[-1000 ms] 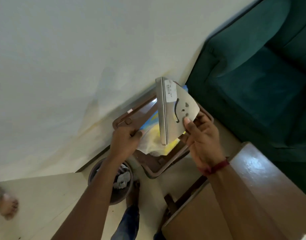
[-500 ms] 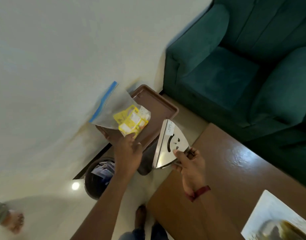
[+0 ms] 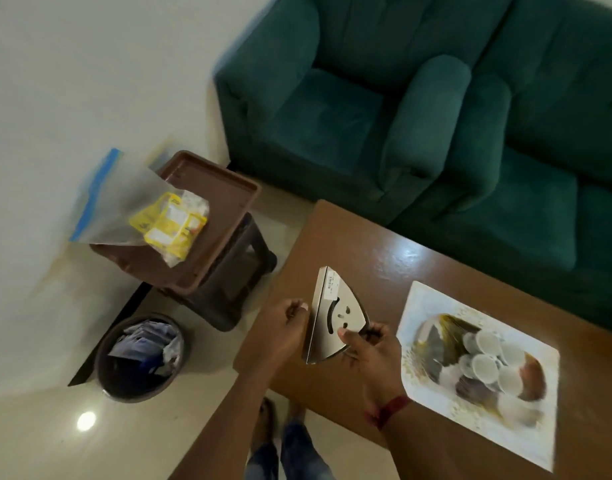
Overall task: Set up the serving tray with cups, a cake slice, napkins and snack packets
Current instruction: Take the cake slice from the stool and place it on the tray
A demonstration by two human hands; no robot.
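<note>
**Inspector:** Report grip, right hand (image 3: 363, 344).

**Clerk:** Closed on the slicer (image 3: 339, 313), with thumb pressed to its flat face and fingers curled behind the wide end.

**Inspector:** And left hand (image 3: 283, 320)?

**Clerk:** Curled, with thumb tip right against the slicer's folded edge. Cannot tell whether pinching or merely touching.

**Inspector:** Locate the slicer.

**Clerk:** Held over the near-left part of the table (image 3: 349, 244), standing on edge, narrow tip pointing away. Metal, wedge-shaped, with slots cut in the face and a label near the tip.

**Inspector:** List other task items.

**Clerk:** Found cups (image 3: 484, 362), clustered and blurred, on a white tray (image 3: 432, 299) lying on the table, right of the hands. Found yellow packets (image 3: 169, 226) inside a clear bag (image 3: 124, 202) with a blue strip, resting on a brown tray (image 3: 225, 195) atop a dark stool (image 3: 256, 258), left of the table.

**Inspector:** Surroundings?

**Clerk:** Recorded a bin (image 3: 131, 389) holding wrappers on the floor near the stool. Noted a green sofa (image 3: 366, 116) beyond the table.
</note>
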